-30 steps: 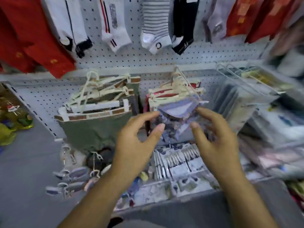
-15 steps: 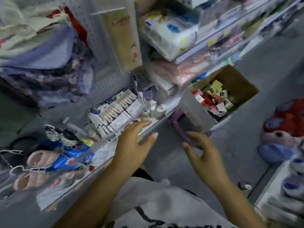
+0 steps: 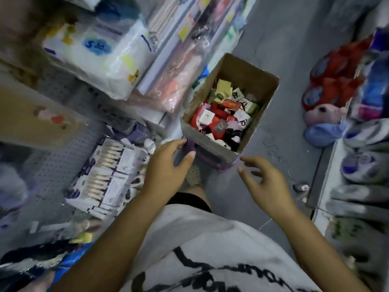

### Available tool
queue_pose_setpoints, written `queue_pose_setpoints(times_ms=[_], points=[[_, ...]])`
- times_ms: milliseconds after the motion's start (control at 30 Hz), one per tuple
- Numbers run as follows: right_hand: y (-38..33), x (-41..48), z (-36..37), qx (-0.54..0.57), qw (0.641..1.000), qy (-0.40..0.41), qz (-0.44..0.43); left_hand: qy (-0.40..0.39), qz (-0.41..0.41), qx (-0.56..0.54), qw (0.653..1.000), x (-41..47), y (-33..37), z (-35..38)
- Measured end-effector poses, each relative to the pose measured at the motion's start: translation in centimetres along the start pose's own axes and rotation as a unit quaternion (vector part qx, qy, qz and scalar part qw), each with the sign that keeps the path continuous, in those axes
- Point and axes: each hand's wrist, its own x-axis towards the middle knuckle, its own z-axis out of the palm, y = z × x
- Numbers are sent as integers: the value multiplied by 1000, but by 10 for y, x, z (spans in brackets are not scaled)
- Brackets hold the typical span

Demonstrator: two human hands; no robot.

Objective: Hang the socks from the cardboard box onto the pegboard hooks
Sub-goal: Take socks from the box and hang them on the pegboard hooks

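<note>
While both hands, left hand [image 3: 166, 171] and right hand [image 3: 267, 182], hover spread and empty near the cardboard box [image 3: 229, 106], fetching seems underway, so next comes pinching a sock [image 3: 219, 111].

One view only, head-worn and wide-angle. It was pointed steeply down past the wearer's shirt [image 3: 200, 239] at the floor [image 3: 294, 49]. The left hand [image 3: 166, 165] and right hand [image 3: 267, 182] were framed close, mid-picture, with the cardboard box [image 3: 210, 143] just beyond. A pegboard [image 3: 54, 165] was caught at left and a shelf [image 3: 322, 175] at right, both blurred.

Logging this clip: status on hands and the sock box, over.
Left hand open, right hand open, both empty. Brown cardboard box holds packaged socks. Nothing blocking.
</note>
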Motion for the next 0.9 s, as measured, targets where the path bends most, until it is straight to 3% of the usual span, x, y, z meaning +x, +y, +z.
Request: queue_pose_setpoints(times_ms=[167, 367, 600, 733, 900], points=[[2, 92, -3, 13, 997, 15, 80, -62, -26, 51, 996, 101, -8, 20], [30, 200, 24, 24, 988, -17, 153, -76, -98, 114, 986, 190, -37, 58], [98, 311, 77, 8, 956, -122, 266, -84, -230, 23, 969, 240, -75, 108], [126, 348, 98, 41, 937, -120, 324, -68, -224, 15, 972, 242, -85, 122], [132, 359, 110, 8, 941, -117, 318, -50, -209, 33, 976, 242, -90, 125]])
